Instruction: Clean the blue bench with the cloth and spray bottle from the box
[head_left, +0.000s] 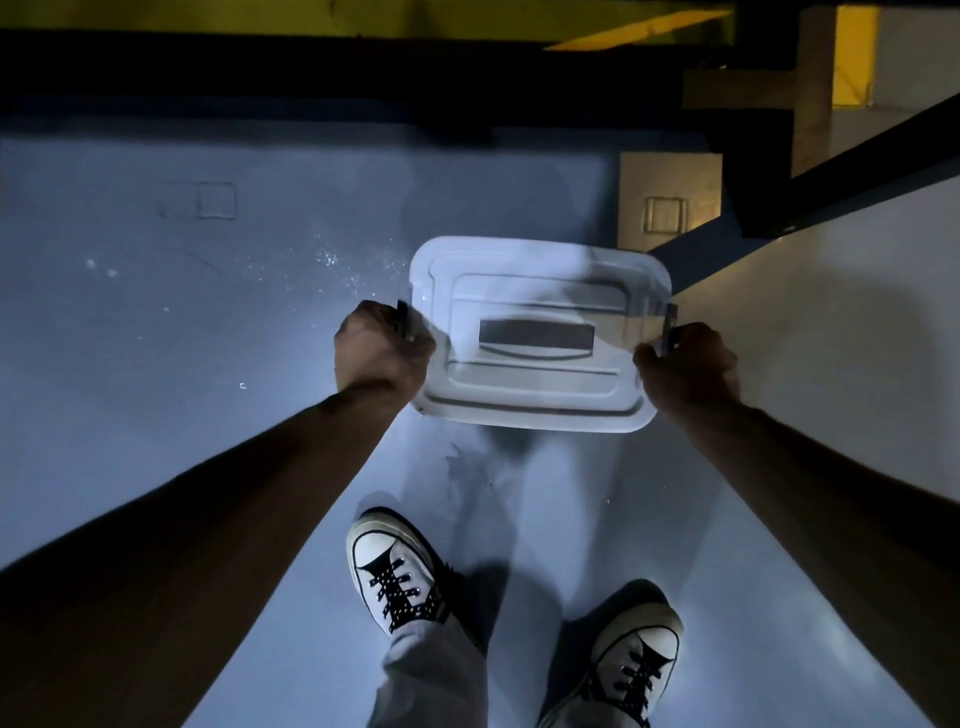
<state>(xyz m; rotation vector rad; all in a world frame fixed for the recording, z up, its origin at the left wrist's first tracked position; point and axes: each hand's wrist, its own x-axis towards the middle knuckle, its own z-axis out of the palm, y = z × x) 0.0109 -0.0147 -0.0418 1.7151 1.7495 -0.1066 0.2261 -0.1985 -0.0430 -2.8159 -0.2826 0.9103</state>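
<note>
A white plastic box (537, 332) with its lid on sits in the middle of the view, seen from straight above. My left hand (382, 348) grips the clip on the box's left side. My right hand (688, 358) grips the clip on its right side. The lid has a dark recessed handle in its centre. The lid hides the inside of the box, and no cloth or spray bottle shows. A blue surface (156, 291) spreads to the left of the box, with pale specks near the box.
My two sneakers (395, 571) stand on the pale floor below the box. A dark blue beam (852, 176) runs diagonally at the upper right, beside a tan square block (670, 202). A dark band and yellow edge cross the top.
</note>
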